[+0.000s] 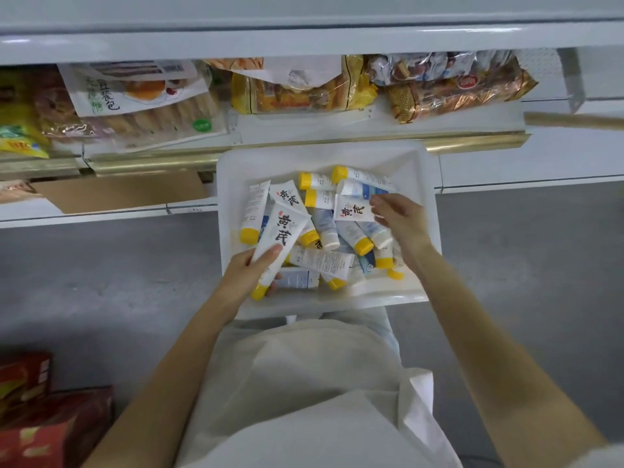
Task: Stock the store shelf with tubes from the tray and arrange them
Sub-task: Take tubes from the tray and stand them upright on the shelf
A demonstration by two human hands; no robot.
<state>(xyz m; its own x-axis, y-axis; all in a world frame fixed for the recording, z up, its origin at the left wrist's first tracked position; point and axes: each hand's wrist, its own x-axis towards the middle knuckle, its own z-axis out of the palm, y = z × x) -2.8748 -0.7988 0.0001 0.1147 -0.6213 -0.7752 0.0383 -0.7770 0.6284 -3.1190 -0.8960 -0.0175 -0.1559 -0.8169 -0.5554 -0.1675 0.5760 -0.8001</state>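
Red boxes: low at my far left.
Snack bags: lying on the shelf, up and left of the tray.
Left grip: clenched round a lettered tube, yellow cap toward me, over the tray's near-left corner.
Tray: white, just below the shelf edge; I see a loose heap of yellow-capped tubes inside.
Right grip: seems to pinch the edge of a second lettered tube on the heap's right side.

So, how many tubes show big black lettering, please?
3: one tube in the left hand, another beyond it in the tray, a third at the right hand. More may be buried.
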